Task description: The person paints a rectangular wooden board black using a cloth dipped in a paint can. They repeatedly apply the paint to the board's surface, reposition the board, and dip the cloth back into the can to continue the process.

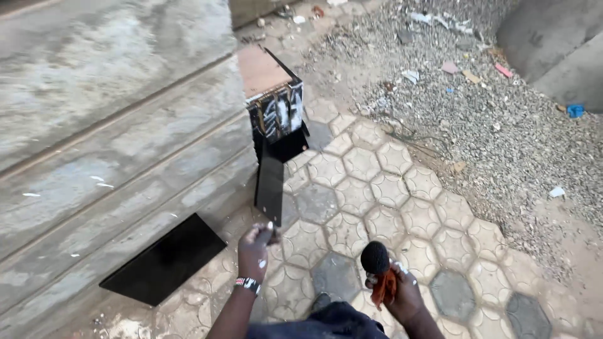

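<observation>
My left hand (255, 246) grips the lower edge of a flat black panel (270, 186) and holds it upright above the paving. A beaded band circles that wrist. My right hand (402, 290) is closed around a black round-headed brush or sponge (375, 257) together with an orange rag (384, 287). Straight ahead of the panel stands a small black cabinet (276, 107) with a brown wooden top and white smears on its front.
A second black panel (166, 258) leans low against the concrete block wall (107, 125) on the left. Hexagonal paving stones (370, 182) cover the ground; gravel with scattered litter (477, 107) lies to the right. My dark trousers show at the bottom.
</observation>
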